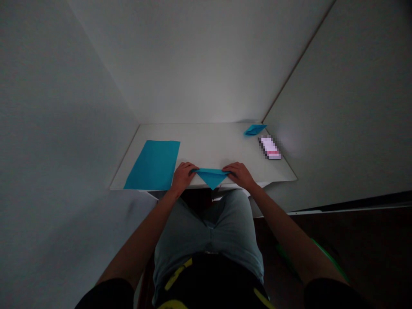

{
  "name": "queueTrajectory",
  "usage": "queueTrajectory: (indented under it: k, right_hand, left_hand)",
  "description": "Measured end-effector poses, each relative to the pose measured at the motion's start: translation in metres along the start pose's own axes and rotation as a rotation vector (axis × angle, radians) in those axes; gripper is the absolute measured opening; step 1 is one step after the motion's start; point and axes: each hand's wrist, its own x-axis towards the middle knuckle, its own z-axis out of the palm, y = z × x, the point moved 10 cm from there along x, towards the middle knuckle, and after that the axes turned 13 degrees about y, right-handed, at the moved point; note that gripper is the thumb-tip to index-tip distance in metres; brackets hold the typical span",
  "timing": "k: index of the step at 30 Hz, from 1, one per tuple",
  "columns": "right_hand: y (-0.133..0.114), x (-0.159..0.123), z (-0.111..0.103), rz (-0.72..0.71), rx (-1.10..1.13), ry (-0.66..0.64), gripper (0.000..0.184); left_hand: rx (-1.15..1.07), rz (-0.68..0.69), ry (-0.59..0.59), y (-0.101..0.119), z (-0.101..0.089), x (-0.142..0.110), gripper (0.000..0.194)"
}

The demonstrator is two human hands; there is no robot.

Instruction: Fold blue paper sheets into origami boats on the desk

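Blue paper triangle [211, 176] lying at the front edge of the white table [206, 139], long edge facing away from the body, tip pointing toward the lap and reaching the table's edge. Left hand [183, 177] gripping the triangle's left corner, fingers curling over the paper in a narrow hold; right hand [240, 176] doing the same at the right corner, both hands covering the ends of the long edge. Thumbs not showing, leaving the exact pinch impossible to judge. Flat blue paper sheet [152, 165] lying just beside the left hand, angled on the table, its near end at the front edge. Small folded blue paper [255, 130] sitting well off to the right near the back corner, with a blurred, pixelated object [269, 148] lying just in front of it. Pale walls [199, 60] rising beyond the table; grey trousers [206, 227] showing below its edge.
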Motion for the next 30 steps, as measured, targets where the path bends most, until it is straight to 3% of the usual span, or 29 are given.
queueTrajectory:
  k: [4, 8, 11, 16, 24, 30]
  right_hand:
    - [-0.012, -0.019, -0.001, -0.051, -0.044, -0.054, 0.041]
    - [-0.02, -0.036, -0.006, -0.082, -0.029, -0.033, 0.054]
    - [-0.019, -0.043, -0.008, -0.06, -0.001, -0.002, 0.045]
    - [-0.015, -0.041, -0.01, 0.05, 0.148, 0.015, 0.026]
    - [0.041, 0.005, -0.015, 0.443, 0.192, 0.267, 0.039]
    - [0.047, 0.018, -0.002, 0.365, 0.158, 0.245, 0.022]
  left_hand:
    - [0.026, 0.181, -0.039, 0.016, -0.002, -0.016, 0.032]
    - [0.009, 0.256, -0.095, 0.022, -0.001, -0.032, 0.045]
    - [-0.009, 0.248, -0.118, 0.02, 0.0, -0.041, 0.047]
    - [-0.114, 0.158, -0.086, 0.016, 0.0, -0.045, 0.015]
    - [-0.292, -0.22, 0.129, -0.014, -0.001, 0.014, 0.02]
    - [-0.252, -0.245, 0.06, -0.023, 0.011, 0.022, 0.014]
